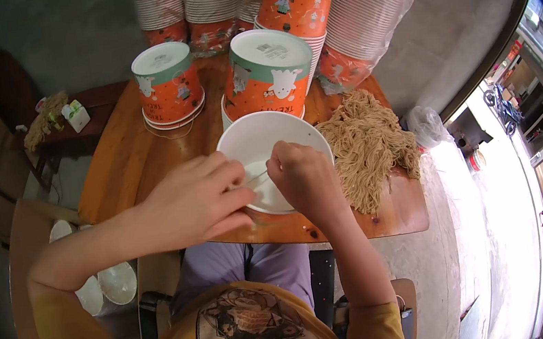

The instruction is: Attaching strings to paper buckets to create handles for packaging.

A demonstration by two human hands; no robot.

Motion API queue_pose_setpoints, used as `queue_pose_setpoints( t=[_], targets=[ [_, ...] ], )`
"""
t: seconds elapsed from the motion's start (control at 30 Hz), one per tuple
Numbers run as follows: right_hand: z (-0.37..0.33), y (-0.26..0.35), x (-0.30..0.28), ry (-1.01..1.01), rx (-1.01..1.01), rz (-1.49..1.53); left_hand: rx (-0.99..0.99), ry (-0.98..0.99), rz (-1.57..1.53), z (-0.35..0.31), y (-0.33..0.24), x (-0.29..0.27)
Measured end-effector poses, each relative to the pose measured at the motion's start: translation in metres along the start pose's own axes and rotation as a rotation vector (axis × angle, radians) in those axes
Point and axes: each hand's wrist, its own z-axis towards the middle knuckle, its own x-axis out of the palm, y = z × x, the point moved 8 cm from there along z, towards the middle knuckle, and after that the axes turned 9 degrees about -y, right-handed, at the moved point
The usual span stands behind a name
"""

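Observation:
A white paper bowl [260, 136] stands open side up on the wooden table [119, 170] in front of me. My left hand [193, 201] lies over its near left rim, with the fingers curled around the edge. My right hand [304, 179] is closed over the near right part of the bowl. It pinches a thin clear film [256, 180] that stretches toward my left fingers. A heap of pale dry noodles [368, 142] lies on the table just right of the bowl, touching its side.
Upside-down orange and green paper bowls [168, 83] stand in stacks behind the white bowl, with one stack [269, 76] right against it. Tall bagged stacks [367, 10] line the far edge. White lids [117, 283] lie on the floor at my left.

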Motion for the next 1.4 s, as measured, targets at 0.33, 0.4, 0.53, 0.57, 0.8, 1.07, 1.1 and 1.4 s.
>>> queue_pose_setpoints(
  t=[0.33,0.4,0.53,0.57,0.8,1.07,1.1,1.4],
  targets=[
    [-0.006,-0.024,-0.030,0.070,0.636,1.258,-0.702,-0.110,-0.290,-0.031,0.062,0.011],
    [-0.014,-0.039,-0.037,-0.045,0.714,1.506,-0.782,-0.119,-0.369,-0.032,0.079,0.012],
    [-0.030,-0.064,-0.024,-0.088,0.813,1.921,-0.546,-0.258,-0.235,-0.021,0.103,0.008],
    [-0.036,-0.066,-0.021,-0.103,0.875,2.029,-0.457,-0.285,-0.195,-0.016,0.107,0.006],
    [-0.050,-0.051,-0.010,-0.162,1.019,2.111,-0.326,-0.401,-0.036,-0.015,0.142,-0.009],
    [-0.029,0.009,-0.015,-0.145,0.882,2.144,-0.472,-0.518,-1.005,0.014,0.000,0.028],
    [-0.026,0.015,-0.018,-0.177,0.832,2.104,-0.503,-0.480,-1.102,0.014,-0.010,0.039],
    [-0.048,-0.039,-0.023,-0.312,0.764,1.935,-0.760,-0.136,-1.169,-0.004,-0.018,0.049]
  ],
)
